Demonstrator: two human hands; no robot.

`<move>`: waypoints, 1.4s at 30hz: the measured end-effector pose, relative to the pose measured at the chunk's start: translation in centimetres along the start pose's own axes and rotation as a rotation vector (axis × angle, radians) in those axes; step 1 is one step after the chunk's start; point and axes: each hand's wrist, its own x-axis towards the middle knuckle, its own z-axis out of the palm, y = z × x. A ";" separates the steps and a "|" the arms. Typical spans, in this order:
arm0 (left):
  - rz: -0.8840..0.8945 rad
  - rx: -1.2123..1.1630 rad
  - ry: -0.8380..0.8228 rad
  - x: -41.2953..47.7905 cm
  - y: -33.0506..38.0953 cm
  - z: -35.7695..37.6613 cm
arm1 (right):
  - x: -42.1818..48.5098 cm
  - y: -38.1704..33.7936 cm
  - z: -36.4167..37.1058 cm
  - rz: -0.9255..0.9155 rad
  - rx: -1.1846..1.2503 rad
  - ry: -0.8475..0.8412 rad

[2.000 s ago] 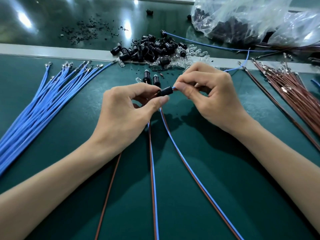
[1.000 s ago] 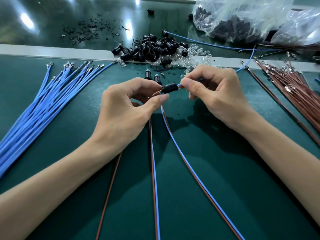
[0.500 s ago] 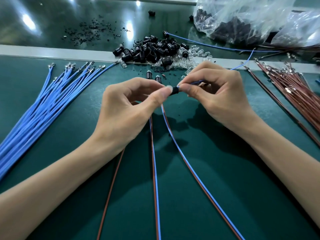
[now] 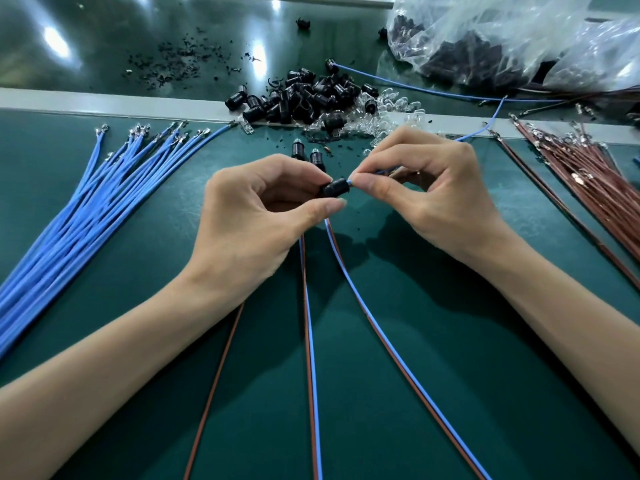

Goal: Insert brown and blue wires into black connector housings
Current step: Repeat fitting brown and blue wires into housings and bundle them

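My left hand [image 4: 256, 216] pinches a small black connector housing [image 4: 334, 187] between thumb and fingers, held above the green mat. My right hand [image 4: 429, 195] pinches a blue wire [image 4: 381, 172] right at the housing's right end; the wire tip is hidden by my fingertips. The blue wire runs back through my right hand toward the far right [image 4: 491, 124]. Below the hands, blue-and-brown wire pairs [image 4: 384, 337] trail toward me, and a single brown wire [image 4: 214, 386] lies left of them.
A bundle of blue wires [image 4: 76, 209] fans out at left. Brown wires [image 4: 588, 171] lie at right. A heap of black housings [image 4: 304, 98] and clear bulbs [image 4: 391, 112] sits behind the hands, two finished housings [image 4: 306, 152] stand just past them, and a plastic bag [image 4: 512, 39] is at far right.
Over the two seconds the hands stayed together at the housing. My left thumb, which covered the housing half a second ago, has slid back, so the black housing shows again.
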 end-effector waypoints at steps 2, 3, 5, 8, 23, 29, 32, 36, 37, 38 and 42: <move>0.000 0.002 -0.002 0.0 0.0 -0.1 | 0.0 0.0 0.0 -0.017 -0.013 -0.003; -0.002 0.006 -0.001 0.0 0.0 -0.1 | 0.0 0.0 0.0 -0.019 -0.018 -0.003; -0.006 0.015 -0.003 0.0 0.1 -0.1 | 0.0 0.0 0.0 -0.011 -0.027 -0.010; -0.006 0.032 -0.007 -0.1 0.1 0.0 | -0.1 -0.1 0.0 0.013 -0.021 -0.039; -0.033 0.061 -0.009 -0.1 0.1 0.0 | 0.1 -0.5 0.3 -0.008 -0.055 -0.026; -0.045 0.051 0.033 0.0 0.0 -0.1 | -0.1 -0.6 0.1 0.114 0.068 -0.082; -0.040 0.055 0.035 0.0 0.0 -0.1 | -0.1 -0.5 0.2 0.121 0.080 -0.064; -0.040 0.062 0.042 0.0 0.0 -0.1 | 0.1 -0.3 0.4 0.085 -0.036 -0.073; -0.041 0.062 0.040 0.0 0.0 -0.1 | 0.1 -0.3 0.4 0.076 -0.058 -0.062; -0.042 0.062 0.037 0.0 0.0 -0.1 | 0.1 -0.3 0.5 0.066 -0.076 -0.052; -0.039 0.061 0.022 0.0 0.1 -0.2 | 0.1 -0.2 0.9 0.020 -0.143 -0.025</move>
